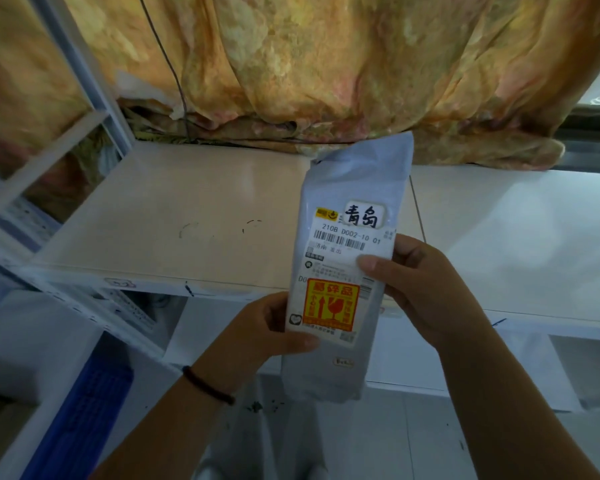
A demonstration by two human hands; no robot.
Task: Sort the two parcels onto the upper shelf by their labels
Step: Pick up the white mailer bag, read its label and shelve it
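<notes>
So from where I'm standing, nothing's been shelved yet. The upper shelf (174, 216) in front of the person is bare, no parcel on it anywhere I can see. One grey parcel (347, 271) is up in the air over the shelf's front edge, held upright with its label (352, 237) facing them. The left hand (271, 330) is closed on the lower left edge, thumb across the front, and the right hand (420, 282) is wrapped round the right side with its thumb pressed on the label. Looks like they're reading where it goes. There's an orange fragile sticker (331, 308) too. Can't spot the second parcel, so I'd say both placements are left to do.
</notes>
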